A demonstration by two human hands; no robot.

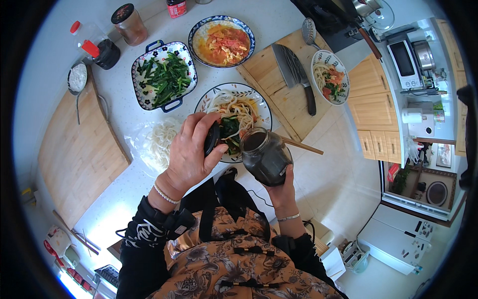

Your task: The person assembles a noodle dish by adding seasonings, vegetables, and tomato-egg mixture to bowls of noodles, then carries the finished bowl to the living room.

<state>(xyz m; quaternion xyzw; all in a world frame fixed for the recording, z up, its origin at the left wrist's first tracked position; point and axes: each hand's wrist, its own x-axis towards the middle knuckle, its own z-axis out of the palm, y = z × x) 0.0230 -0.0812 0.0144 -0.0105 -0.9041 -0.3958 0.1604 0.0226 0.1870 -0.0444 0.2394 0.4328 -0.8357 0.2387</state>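
Left fingers [203, 127] bent around lid [212, 138]

Left sleeve, black [145, 223]: bold white lettering is borne near the cuff, partly lost in folds. Jar, small, dark-topped, at upper edge [176, 8]: pale print is carried on a red label, too small to be read. Wrist strap, black [183, 220]: one small light mark is shown. Refrigerator, white [391, 240]: small dark marks are seen, illegible.
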